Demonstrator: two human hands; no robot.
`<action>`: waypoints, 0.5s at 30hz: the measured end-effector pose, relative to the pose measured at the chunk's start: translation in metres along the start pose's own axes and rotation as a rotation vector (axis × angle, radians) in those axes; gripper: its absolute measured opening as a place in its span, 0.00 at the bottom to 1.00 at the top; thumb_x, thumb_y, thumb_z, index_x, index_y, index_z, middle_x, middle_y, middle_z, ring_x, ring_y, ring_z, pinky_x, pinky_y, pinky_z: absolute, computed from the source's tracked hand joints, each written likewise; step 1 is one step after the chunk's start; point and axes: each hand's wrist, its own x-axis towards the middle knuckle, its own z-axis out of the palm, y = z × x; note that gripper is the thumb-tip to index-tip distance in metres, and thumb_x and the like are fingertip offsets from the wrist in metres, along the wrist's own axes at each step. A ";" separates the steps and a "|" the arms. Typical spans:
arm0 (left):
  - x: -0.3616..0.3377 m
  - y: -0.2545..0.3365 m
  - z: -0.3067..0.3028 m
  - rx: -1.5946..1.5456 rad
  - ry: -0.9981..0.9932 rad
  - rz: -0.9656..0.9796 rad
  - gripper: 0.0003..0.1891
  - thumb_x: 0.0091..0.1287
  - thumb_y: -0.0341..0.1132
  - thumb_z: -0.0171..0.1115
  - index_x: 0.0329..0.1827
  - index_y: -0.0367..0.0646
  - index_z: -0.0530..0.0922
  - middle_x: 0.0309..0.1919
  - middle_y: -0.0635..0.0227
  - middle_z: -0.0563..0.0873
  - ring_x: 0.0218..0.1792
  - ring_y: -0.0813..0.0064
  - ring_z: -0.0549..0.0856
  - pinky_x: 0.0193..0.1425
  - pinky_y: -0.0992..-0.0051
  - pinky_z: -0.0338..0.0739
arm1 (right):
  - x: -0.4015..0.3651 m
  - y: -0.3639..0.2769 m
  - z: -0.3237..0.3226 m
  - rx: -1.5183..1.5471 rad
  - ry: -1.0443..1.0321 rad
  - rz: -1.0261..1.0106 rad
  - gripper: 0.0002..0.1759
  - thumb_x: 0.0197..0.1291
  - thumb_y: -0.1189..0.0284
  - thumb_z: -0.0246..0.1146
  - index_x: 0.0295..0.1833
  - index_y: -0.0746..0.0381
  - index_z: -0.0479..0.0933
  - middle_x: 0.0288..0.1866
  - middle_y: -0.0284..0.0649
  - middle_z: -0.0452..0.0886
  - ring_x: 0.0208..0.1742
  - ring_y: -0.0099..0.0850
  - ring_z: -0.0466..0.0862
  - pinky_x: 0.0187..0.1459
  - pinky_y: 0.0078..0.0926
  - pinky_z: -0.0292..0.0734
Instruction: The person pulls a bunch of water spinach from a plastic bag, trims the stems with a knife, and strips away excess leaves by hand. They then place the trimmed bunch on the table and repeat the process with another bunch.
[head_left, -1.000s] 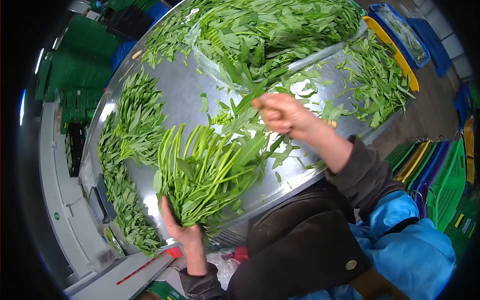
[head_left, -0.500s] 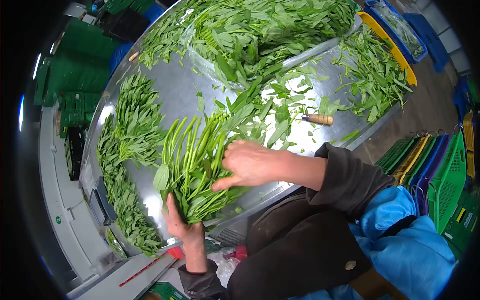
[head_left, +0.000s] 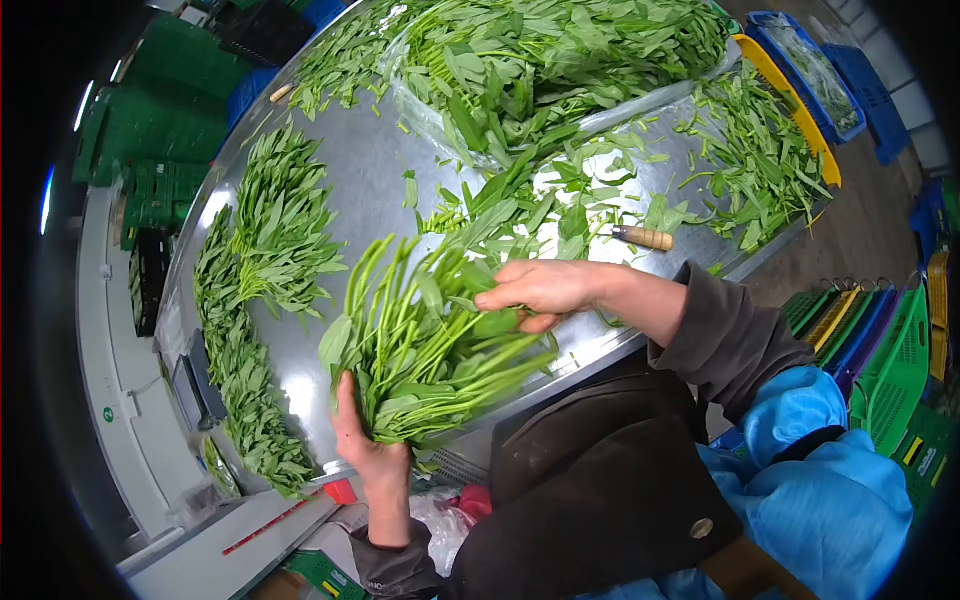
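My left hand is wrapped round the lower left side of a bunch of leafy green stems, its thumb up along the leaves. At the bunch's upper right, my right hand has its fingers curled in around some leaves, which look blurred. Many stems fan up and to the right. A wooden-handled knife lies among cut leaves on the metal table, to the right of my right hand.
Leafy bunches line the table's left side. A big pile of greens on plastic film fills the back. Loose greens lie at right by a yellow crate. Coloured crates stand at the lower right.
My right hand has moved right and slightly up, away from the middle of the bunch. The stems spread further to the right. My left hand keeps its hold.
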 end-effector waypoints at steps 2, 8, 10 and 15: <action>-0.002 0.001 0.002 -0.033 -0.006 -0.023 0.36 0.49 0.25 0.72 0.64 0.35 0.70 0.54 0.49 0.79 0.54 0.56 0.81 0.60 0.67 0.73 | -0.009 -0.003 -0.010 0.026 -0.024 0.026 0.26 0.65 0.51 0.57 0.34 0.66 0.78 0.20 0.29 0.69 0.14 0.16 0.64 0.16 0.18 0.56; -0.003 0.002 -0.009 -0.203 0.012 -0.249 0.37 0.51 0.18 0.63 0.69 0.33 0.64 0.63 0.54 0.73 0.61 0.67 0.75 0.66 0.71 0.66 | -0.001 0.027 -0.078 0.487 0.170 -0.153 0.22 0.66 0.54 0.56 0.42 0.65 0.73 0.24 0.36 0.77 0.12 0.24 0.71 0.14 0.25 0.66; -0.002 -0.001 -0.012 -0.234 0.063 -0.294 0.38 0.49 0.16 0.61 0.69 0.33 0.64 0.62 0.55 0.75 0.60 0.67 0.76 0.66 0.72 0.65 | -0.005 0.021 -0.062 -1.231 0.591 0.046 0.23 0.66 0.54 0.55 0.46 0.67 0.74 0.31 0.45 0.80 0.29 0.40 0.81 0.35 0.37 0.78; 0.000 -0.005 -0.015 -0.106 0.154 -0.232 0.38 0.49 0.16 0.61 0.69 0.33 0.65 0.61 0.55 0.75 0.59 0.67 0.76 0.66 0.72 0.65 | -0.018 -0.010 0.005 -0.651 0.348 -0.449 0.33 0.60 0.50 0.61 0.57 0.71 0.73 0.42 0.55 0.82 0.45 0.51 0.82 0.50 0.42 0.75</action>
